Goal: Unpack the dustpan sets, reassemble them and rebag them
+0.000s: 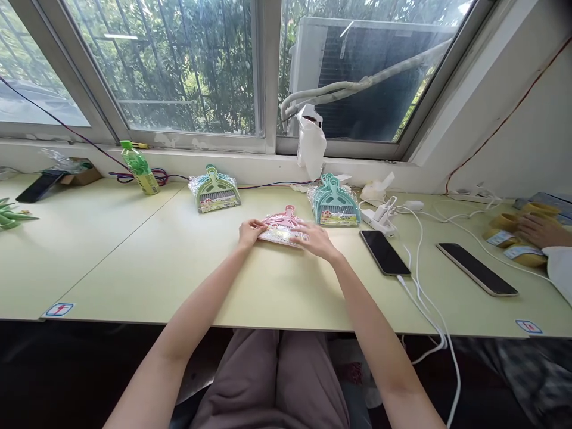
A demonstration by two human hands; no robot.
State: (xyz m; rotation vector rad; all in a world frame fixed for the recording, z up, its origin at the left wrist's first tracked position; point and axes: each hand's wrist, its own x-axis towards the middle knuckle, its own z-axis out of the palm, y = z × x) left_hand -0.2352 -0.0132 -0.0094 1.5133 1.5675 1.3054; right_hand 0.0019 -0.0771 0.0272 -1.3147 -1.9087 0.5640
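Observation:
A pink mini dustpan-and-brush set in a clear plastic bag [282, 226] lies on the pale green table [179, 262] in front of me. My left hand [249, 232] pinches the bag's left edge with curled fingers. My right hand [315, 238] rests on the bag's right side, fingers spread flat over it. A green bagged set [215, 192] lies behind to the left. A stack of teal bagged sets [333, 205] lies just right of the pink one.
A green drink bottle [139, 167] stands at the back left. Two dark phones [384, 252] [476, 268] lie to the right, with white cables [420, 280] and a charger. Another person's hand [540, 229] rests on yellow tape rolls at the far right. A white bag [310, 140] stands by the window.

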